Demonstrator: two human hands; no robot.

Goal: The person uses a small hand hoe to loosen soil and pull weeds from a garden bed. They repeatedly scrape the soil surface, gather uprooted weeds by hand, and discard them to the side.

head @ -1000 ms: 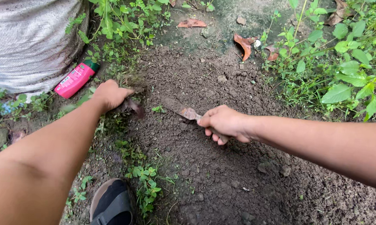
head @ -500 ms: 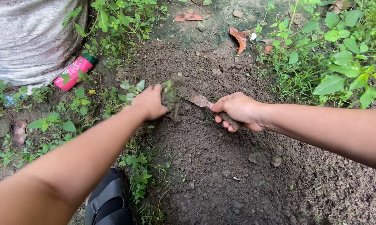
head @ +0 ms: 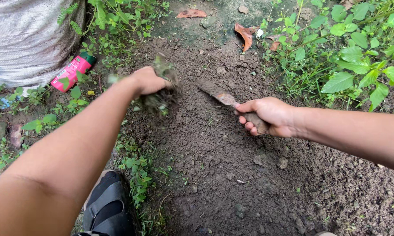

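Since 0.5 s ago, left hand [head: 148, 81] has lifted up and left with its clump of uprooted weeds [head: 161, 97], fingers closed around it above the bare soil [head: 223, 175]. Right hand [head: 270, 116] has shifted slightly right, fist wrapped on the handle of the rusty knife [head: 218, 95], blade pointing up-left over the soil. Pink bottle [head: 72, 71] lies beside the white sack [head: 26, 39]. Black sandal [head: 109, 205] at bottom left.

Bare soil [head: 232, 175] open ahead — weeds [head: 350, 65] right, sack [head: 26, 39] left

Your arms are bare, no sleeves, hands ungloved; a black strapped sandal [head: 109, 205] at lower left of frame.
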